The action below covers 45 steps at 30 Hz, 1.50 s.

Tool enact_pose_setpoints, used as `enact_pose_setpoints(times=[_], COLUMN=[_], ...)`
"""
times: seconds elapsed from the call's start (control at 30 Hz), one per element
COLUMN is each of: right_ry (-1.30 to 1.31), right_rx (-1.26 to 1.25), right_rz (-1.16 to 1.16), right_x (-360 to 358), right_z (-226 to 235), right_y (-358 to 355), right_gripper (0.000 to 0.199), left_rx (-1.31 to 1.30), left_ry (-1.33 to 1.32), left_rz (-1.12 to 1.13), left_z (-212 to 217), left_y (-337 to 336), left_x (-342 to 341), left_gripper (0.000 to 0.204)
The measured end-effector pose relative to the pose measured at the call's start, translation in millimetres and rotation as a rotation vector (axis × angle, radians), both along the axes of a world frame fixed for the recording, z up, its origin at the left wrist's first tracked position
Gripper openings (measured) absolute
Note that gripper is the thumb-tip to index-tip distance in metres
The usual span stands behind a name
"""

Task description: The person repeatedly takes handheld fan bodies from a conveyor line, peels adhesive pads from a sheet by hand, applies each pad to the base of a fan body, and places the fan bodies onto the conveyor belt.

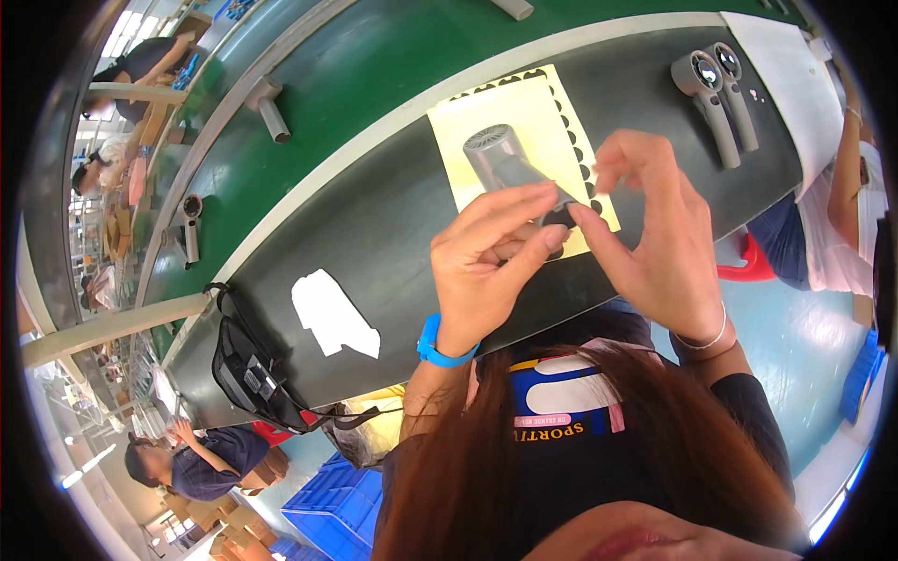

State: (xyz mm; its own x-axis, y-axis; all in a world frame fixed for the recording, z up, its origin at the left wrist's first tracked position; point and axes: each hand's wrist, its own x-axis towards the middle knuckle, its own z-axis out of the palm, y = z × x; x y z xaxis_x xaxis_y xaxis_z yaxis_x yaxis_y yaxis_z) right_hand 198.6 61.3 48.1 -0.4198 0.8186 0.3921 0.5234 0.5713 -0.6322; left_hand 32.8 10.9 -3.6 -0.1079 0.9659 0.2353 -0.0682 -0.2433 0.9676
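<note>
My left hand [491, 257] and my right hand [655, 224] meet over a grey hand-held fan [505, 159] with a round grille head. Both hands grip its handle end, fingertips pinching near a small dark piece at the fan's lower end. The fan lies over a pale yellow sheet [533, 107] with a row of dark round stickers along its edge. A blue band is on my left wrist, a thin bracelet on my right.
Two more grey fans [716, 93] lie at the bench's right. A white label patch [332, 318] and a black bag [248, 369] are at the left edge. A green conveyor [374, 65] runs behind. Other people work at left and right. Blue crates [332, 510] stand below.
</note>
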Motion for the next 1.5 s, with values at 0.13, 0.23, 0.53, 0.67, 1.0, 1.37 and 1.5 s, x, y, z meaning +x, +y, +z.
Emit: enact_pose_setpoints(times=[0.13, 0.23, 0.53, 0.67, 1.0, 1.37, 1.5], right_ry=[0.063, 0.304, -0.46, -0.471, -0.169, -0.077, -0.071], right_rx=[-0.072, -0.397, -0.204, -0.223, -0.025, -0.147, -0.209], right_rz=[0.093, 0.265, 0.326, 0.276, -0.085, -0.071, -0.125], right_x=[-3.7, -17.5, -0.9, 14.1, 40.4, 23.8, 19.7], right_z=[-10.1, -25.5, -79.4, -77.1, -87.3, -99.3, -93.1], right_y=[15.8, 22.2, 18.7, 20.2, 30.0, 11.5, 13.3], right_gripper=[0.027, 0.024, 0.064, 0.064, 0.021, 0.01, 0.008], left_rx=[-0.012, 0.025, 0.164, 0.34, 0.331, 0.35, 0.311], left_ry=[-0.033, -0.035, 0.316, 0.698, 1.114, 1.108, 1.112], left_rz=[-0.011, -0.095, 0.202, 0.281, 0.5, -0.194, -0.197], left_z=[3.5, 3.8, 0.2, -40.2, -51.5, -70.5, -71.5], left_y=[-5.6, 0.3, 103.8, 175.7, 186.6, 100.2, 105.8], left_x=[-8.3, -19.0, -106.0, -158.1, -151.5, -22.7, -29.7], left_gripper=[0.03, 0.029, 0.019, 0.015, 0.031, 0.043, 0.047])
